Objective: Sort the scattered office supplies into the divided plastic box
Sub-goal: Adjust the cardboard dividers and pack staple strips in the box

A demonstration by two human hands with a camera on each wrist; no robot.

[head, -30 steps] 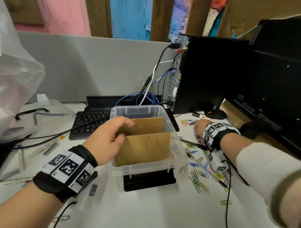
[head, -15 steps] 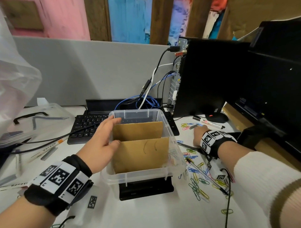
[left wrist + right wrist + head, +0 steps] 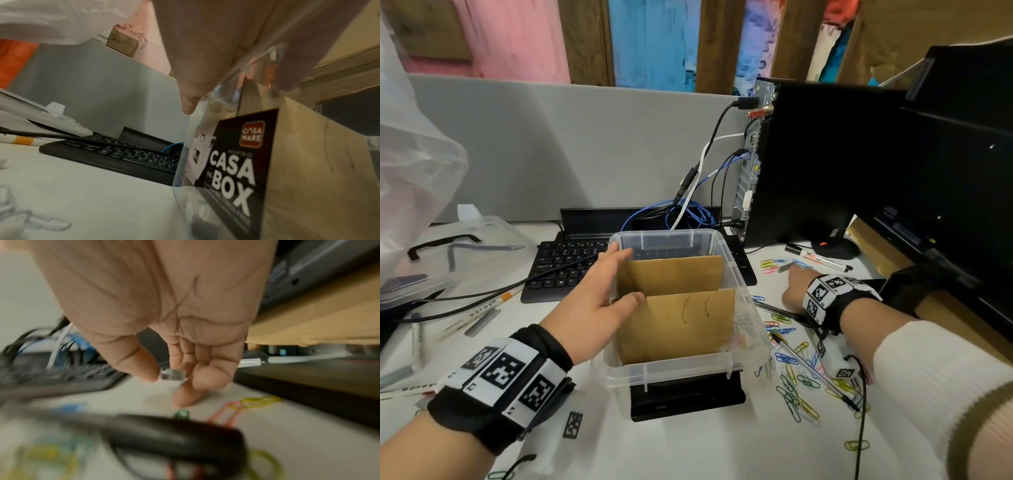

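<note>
At the far left of the head view we see a clear plastic bag (image 3: 417,212) lying on the white desk (image 3: 688,452), and just right of it a black keyboard (image 3: 566,265) with a dark cable across it. Our left hand (image 3: 589,308) comes in from the lower left and rests against the left wall of the clear plastic box (image 3: 748,308) at the centre of the frame. Its fingers are nearly straight along the rim, and the thumb (image 3: 631,299) lies over the rim, against the nearer of two cardboard dividers (image 3: 681,327) standing upright inside. The left wrist view shows the same: fingers outside the clear wall, thumb inside it, so the hand is lightly clasping the box edge.

Right of the box, coloured paper clips (image 3: 796,390) lie scattered on the desk, with a clear pen (image 3: 813,371) lying across them. Further back, a marker (image 3: 820,258) sits near the black computer tower (image 3: 811,164).

Our right hand (image 3: 796,286), at the centre right, is palm down over the desk. The right wrist view shows its thumb and fingertips curled together, pinching a small clear object (image 3: 172,374) just above the desk; we cannot tell what it is.
</note>
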